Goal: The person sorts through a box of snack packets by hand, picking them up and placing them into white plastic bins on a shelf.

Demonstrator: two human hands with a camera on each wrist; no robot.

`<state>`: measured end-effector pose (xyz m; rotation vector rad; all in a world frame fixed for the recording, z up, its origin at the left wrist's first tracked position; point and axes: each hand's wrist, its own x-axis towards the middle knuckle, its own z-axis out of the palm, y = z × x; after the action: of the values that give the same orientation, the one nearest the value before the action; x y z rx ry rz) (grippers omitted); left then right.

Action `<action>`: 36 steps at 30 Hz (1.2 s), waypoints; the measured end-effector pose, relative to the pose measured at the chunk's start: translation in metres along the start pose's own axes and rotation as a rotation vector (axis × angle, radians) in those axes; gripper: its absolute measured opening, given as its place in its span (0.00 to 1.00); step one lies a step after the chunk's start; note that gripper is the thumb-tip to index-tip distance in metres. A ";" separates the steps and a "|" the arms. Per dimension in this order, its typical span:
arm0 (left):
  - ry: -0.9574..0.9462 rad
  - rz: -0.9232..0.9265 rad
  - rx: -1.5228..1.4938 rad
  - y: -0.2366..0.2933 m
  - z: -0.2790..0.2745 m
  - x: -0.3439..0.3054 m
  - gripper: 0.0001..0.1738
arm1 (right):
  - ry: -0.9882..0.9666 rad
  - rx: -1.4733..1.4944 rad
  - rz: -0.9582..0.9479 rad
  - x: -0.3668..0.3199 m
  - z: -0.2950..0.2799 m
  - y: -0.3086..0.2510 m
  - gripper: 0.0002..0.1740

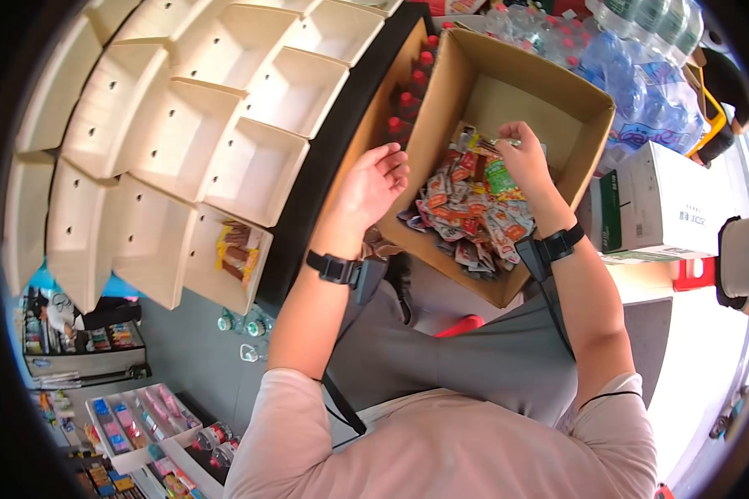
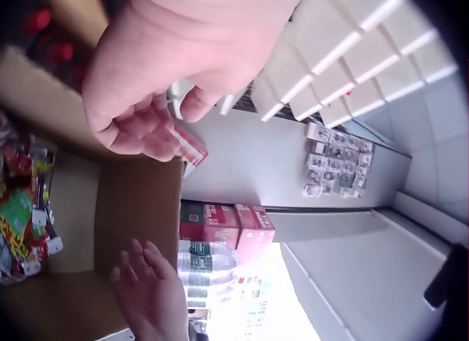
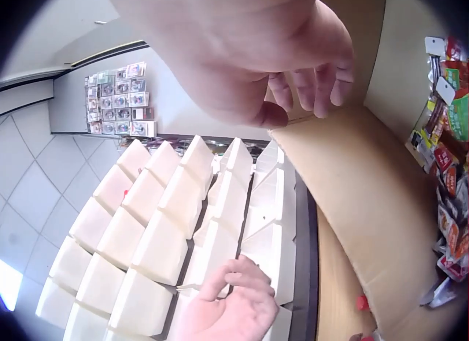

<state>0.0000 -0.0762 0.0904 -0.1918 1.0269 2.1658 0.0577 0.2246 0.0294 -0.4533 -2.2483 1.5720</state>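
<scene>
A cardboard box (image 1: pixel 587 93) holds a heap of small snack packets (image 1: pixel 474 195) in orange, red and silver, with a green one (image 1: pixel 499 177) among them. My right hand (image 1: pixel 526 166) hovers over the packets with relaxed fingers; the right wrist view shows nothing in this hand (image 3: pixel 256 62). Near the box's left edge hangs my left hand (image 1: pixel 370 190), palm up, its fingers loosely bent and empty, as the left wrist view of that hand (image 2: pixel 172 77) also shows. Brown-and-yellow packets (image 1: pixel 238 251) lie in one pale bin (image 1: pixel 198 270) of the rack on the left.
Red-capped bottles (image 1: pixel 407 104) stand between rack and box. Wrapped bottles (image 1: pixel 641 91) and a white carton (image 1: pixel 662 200) are at the right. Lower left are a tray of colourful goods (image 1: pixel 141 420) and large bottles (image 1: pixel 256 326) on the floor. Another person's arm (image 1: pixel 716 143) shows upper right.
</scene>
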 end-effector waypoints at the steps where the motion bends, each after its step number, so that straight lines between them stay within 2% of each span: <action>1: 0.045 -0.036 -0.050 -0.012 0.002 0.015 0.09 | -0.001 0.011 0.020 0.002 -0.001 0.007 0.16; 4: 0.103 -0.148 -0.224 -0.041 -0.016 0.049 0.07 | -0.020 0.002 0.115 0.010 -0.009 0.028 0.17; 6: 0.160 -0.160 -0.212 -0.057 -0.036 0.064 0.05 | -0.017 -0.041 0.158 0.013 -0.007 0.053 0.17; 8: 0.204 -0.187 -0.199 -0.064 -0.062 0.083 0.05 | -0.093 -0.247 0.152 0.015 -0.002 0.071 0.21; 10: 0.191 -0.135 -0.159 -0.054 -0.026 0.080 0.05 | -0.203 -0.465 0.138 0.013 0.013 0.093 0.24; 11: 0.155 -0.125 -0.153 -0.049 -0.011 0.082 0.05 | -0.286 -0.655 0.103 0.020 0.024 0.128 0.26; 14: 0.098 -0.090 -0.085 -0.049 0.000 0.095 0.05 | -0.422 -0.913 -0.030 0.049 0.055 0.156 0.26; 15: 0.124 -0.161 -0.145 -0.052 -0.003 0.099 0.05 | -0.414 -0.980 -0.125 0.069 0.066 0.203 0.28; 18: 0.198 -0.341 -0.258 -0.059 -0.002 0.103 0.05 | -0.265 -1.158 -0.137 0.105 0.100 0.237 0.27; 20: 0.213 -0.337 -0.232 -0.062 -0.005 0.101 0.05 | -0.248 -1.270 -0.191 0.114 0.112 0.265 0.26; 23: 0.281 -0.285 -0.175 -0.062 -0.019 0.104 0.05 | -0.282 -1.372 -0.184 0.125 0.125 0.277 0.23; 27: 0.255 -0.260 -0.169 -0.058 -0.026 0.109 0.05 | -0.365 -1.346 -0.027 0.139 0.107 0.257 0.22; 30: 0.247 -0.258 -0.139 -0.056 -0.022 0.108 0.05 | -0.297 -1.335 -0.077 0.141 0.070 0.256 0.25; 33: 0.241 -0.269 -0.132 -0.059 -0.023 0.108 0.05 | -0.351 -1.453 -0.096 0.124 0.039 0.261 0.25; 36: 0.264 -0.252 -0.120 -0.062 -0.024 0.111 0.05 | -0.208 -1.560 -0.200 0.115 0.030 0.261 0.24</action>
<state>-0.0440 -0.0069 -0.0098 -0.6431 0.9573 2.0054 -0.0435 0.3381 -0.2133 -0.3628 -3.0968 -0.5331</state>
